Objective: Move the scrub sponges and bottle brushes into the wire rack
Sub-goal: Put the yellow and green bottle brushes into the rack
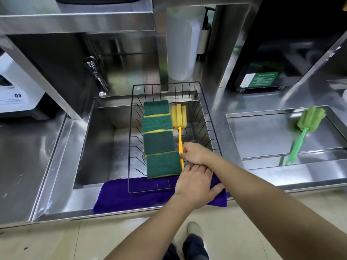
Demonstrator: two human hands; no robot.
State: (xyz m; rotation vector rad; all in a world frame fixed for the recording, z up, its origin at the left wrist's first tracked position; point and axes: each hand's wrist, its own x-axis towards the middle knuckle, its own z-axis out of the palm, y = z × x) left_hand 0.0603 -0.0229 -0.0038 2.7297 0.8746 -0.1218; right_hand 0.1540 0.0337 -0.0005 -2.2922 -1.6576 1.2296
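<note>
Yellow brush (pixel 179 121) is pinched at its handle by the right hand (pixel 195 153) inside the rack (pixel 210 117); left hand (pixel 195 186) is laid flat on the rack's near edge.

4 scrub sponges (pixel 159 136), 2 bottle brushes — 1 yellow (pixel 179 117), 1 green (pixel 308 121) — 1 wire rack (pixel 210 117), 1 purple cloth (pixel 131 196).

Four scrub sponges (pixel 159 137) and both hands (pixel 195 169) crowd the wire rack (pixel 210 117); its right strip stays open.
</note>
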